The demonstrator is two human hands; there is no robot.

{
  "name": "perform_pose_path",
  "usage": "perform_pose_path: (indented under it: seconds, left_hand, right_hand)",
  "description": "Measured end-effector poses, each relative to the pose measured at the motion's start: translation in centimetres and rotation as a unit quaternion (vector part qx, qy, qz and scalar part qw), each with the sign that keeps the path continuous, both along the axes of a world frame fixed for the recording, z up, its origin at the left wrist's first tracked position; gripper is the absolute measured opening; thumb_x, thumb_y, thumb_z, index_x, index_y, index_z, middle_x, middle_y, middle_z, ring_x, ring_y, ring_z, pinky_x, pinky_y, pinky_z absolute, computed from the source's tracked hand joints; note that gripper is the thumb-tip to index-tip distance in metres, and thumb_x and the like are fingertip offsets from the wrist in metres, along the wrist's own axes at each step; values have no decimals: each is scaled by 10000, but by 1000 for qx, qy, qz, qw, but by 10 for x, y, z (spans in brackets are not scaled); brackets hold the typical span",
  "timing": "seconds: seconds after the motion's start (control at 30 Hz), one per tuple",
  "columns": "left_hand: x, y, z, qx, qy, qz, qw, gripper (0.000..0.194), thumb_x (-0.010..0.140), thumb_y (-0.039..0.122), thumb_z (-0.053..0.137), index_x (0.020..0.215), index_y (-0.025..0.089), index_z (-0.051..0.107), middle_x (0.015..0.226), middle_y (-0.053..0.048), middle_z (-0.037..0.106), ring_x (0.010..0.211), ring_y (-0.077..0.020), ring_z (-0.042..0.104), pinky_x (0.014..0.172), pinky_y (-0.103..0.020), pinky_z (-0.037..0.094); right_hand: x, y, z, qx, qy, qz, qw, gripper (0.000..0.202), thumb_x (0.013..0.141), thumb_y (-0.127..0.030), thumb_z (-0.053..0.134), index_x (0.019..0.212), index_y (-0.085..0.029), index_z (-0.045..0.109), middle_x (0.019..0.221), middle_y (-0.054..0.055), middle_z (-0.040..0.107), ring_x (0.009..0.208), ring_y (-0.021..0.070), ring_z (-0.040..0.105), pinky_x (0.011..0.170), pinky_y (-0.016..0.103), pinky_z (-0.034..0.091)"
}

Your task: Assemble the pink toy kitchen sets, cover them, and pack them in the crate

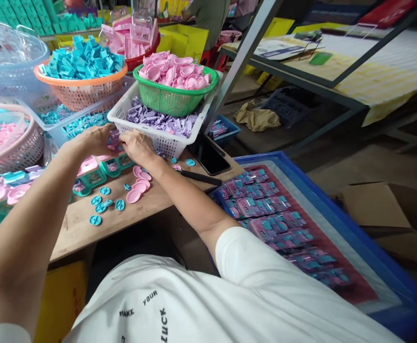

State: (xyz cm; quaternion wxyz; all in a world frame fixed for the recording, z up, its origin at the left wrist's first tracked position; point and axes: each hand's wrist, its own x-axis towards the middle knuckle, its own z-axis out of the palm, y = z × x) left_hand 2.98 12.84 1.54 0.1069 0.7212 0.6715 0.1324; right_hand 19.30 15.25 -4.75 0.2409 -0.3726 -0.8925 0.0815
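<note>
My left hand (97, 139) and my right hand (137, 146) meet at the far end of a row of toys, in front of the white basket. Both have their fingers closed around a pink and purple plastic toy part (114, 141), mostly hidden by the hands. Below them stand teal and pink plastic toys (93, 177) side by side. Several pink oval pieces (133, 196) lie on the wooden table (158, 200) near my right forearm. Small round teal pieces (95, 219) are scattered closer to the front edge.
A white basket (151, 131) of purple parts carries a green basket (172, 105) of pink pieces. To its left, an orange basket (83, 90) holds turquoise parts. A phone (210, 155) and a black-handled tool (201, 177) lie rightward. Packed toys fill a blue-rimmed tray (337, 205).
</note>
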Motion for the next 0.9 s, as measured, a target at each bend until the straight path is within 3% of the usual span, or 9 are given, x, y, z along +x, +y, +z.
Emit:
perform_pose_path:
  seconds: [0.1,0.17,0.27,0.37,0.47,0.6,0.77,0.9]
  left_hand:
    - [9,-47,8,107,126,-48,985,704,823,378,735,1409,68,501,1236,-164,611,1227,-381,544,1052,-497,418]
    - [8,-87,2,173,119,-58,976,516,914,378,606,1339,90,560,1191,-157,634,1134,-319,584,1009,-455,454]
    - [0,-142,-25,184,66,-46,980,316,955,375,499,1099,157,676,1009,-103,672,953,-248,629,882,-388,518]
    - [-10,-171,-61,155,30,-18,987,308,948,341,456,1029,171,700,1003,-110,677,880,-234,650,787,-360,545]
    - [-17,-173,-87,119,33,-5,992,330,928,277,428,1091,156,688,1083,-138,682,876,-235,668,773,-354,553]
    - [-17,-159,-96,88,90,10,992,346,880,237,459,1136,115,656,1095,-181,702,954,-295,681,817,-395,551]
    - [-14,-147,-89,82,85,14,993,253,818,254,521,986,149,678,983,-161,726,920,-302,687,771,-375,536]
    - [-6,-137,-67,72,-110,11,991,341,805,379,580,1003,132,709,833,-87,722,695,-204,643,626,-287,478]
  right_hand:
    - [13,-13,-9,26,51,27,998,276,1022,-245,504,1185,-161,711,1189,109,683,1177,270,549,1014,395,442]
    - [23,-30,-16,44,72,63,994,275,1030,-260,498,1149,-147,719,1159,109,694,1136,256,555,1020,394,428]
    - [25,-61,-27,34,26,152,987,228,1015,-238,528,1038,-158,740,1061,91,710,1064,242,561,937,375,449]
    - [10,-83,-36,26,-63,221,973,180,987,-181,559,1053,-181,727,1074,79,701,1121,252,540,854,360,467]
    - [-12,-89,-42,29,-127,223,966,176,986,-186,558,1090,-167,698,1107,93,686,1148,264,541,835,367,484]
    - [-29,-85,-47,50,-145,196,969,213,1014,-171,478,1107,-149,668,1112,109,678,1106,244,579,855,362,498]
    - [-26,-81,-45,28,-89,193,977,134,972,-176,536,1005,-122,654,1053,115,682,1032,236,599,871,362,488]
    - [-11,-66,-36,-97,83,198,972,168,979,-225,516,897,-128,626,891,45,669,851,154,600,819,280,488]
